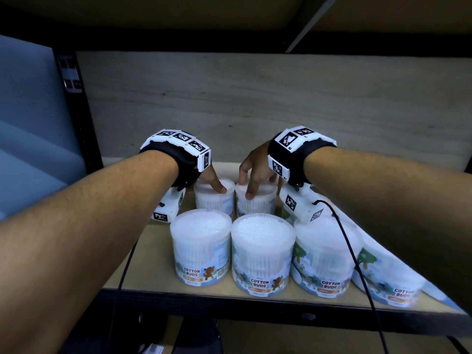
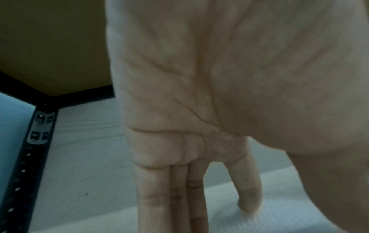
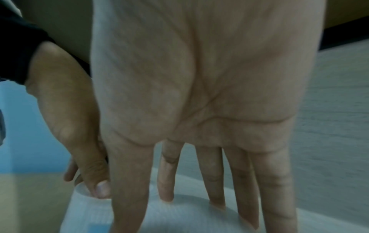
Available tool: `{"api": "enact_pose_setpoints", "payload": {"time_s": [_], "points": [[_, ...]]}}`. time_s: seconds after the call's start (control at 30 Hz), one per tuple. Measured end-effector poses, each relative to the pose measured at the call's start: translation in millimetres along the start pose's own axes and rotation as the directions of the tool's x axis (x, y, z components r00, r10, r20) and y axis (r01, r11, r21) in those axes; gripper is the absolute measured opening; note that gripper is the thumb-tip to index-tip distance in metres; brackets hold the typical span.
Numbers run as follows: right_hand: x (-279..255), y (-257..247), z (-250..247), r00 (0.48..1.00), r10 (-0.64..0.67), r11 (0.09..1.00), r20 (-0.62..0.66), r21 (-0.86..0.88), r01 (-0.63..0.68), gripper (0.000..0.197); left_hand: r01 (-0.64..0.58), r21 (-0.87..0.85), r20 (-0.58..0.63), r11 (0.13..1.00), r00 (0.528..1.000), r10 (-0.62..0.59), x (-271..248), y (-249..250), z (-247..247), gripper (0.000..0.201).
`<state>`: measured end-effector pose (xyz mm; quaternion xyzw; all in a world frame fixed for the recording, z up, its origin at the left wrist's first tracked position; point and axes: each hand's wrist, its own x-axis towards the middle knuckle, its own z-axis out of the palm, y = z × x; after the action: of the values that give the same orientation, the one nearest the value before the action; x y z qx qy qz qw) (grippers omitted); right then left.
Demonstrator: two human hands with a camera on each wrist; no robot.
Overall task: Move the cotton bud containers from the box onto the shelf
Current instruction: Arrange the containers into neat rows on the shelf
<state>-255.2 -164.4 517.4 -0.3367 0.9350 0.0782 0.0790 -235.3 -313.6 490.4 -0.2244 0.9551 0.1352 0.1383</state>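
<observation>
Two cotton bud containers stand side by side at the back of the shelf (image 1: 150, 251). My left hand (image 1: 209, 180) reaches down over the left one (image 1: 214, 203), thumb on its lid, fingers down the far side. In the left wrist view my left hand (image 2: 199, 189) has its index tip on the white lid (image 2: 279, 212). My right hand (image 1: 252, 175) grips the right one (image 1: 255, 205) from above. In the right wrist view my right hand (image 3: 199, 173) has its thumb down the container's (image 3: 95, 217) side and fingertips at the lid's far rim. The box is out of view.
Several more containers stand in a front row (image 1: 263, 254) near the shelf's front edge. A grey back panel (image 1: 255, 103) closes the shelf behind. A black upright post (image 1: 81, 129) stands at the left. Black cables (image 1: 352, 251) hang from both wrists across the front row.
</observation>
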Motion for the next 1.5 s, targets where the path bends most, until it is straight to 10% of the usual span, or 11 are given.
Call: {"api": "enact_pose_setpoints", "payload": {"time_s": [1.5], "points": [[-48.0,-21.3,6.6,1.000,-0.006,0.999,0.011,-0.048,0.007,0.052,-0.037,0.155,0.013,0.987,0.999,0.036,-39.0,-16.5,7.9,0.090]]}}
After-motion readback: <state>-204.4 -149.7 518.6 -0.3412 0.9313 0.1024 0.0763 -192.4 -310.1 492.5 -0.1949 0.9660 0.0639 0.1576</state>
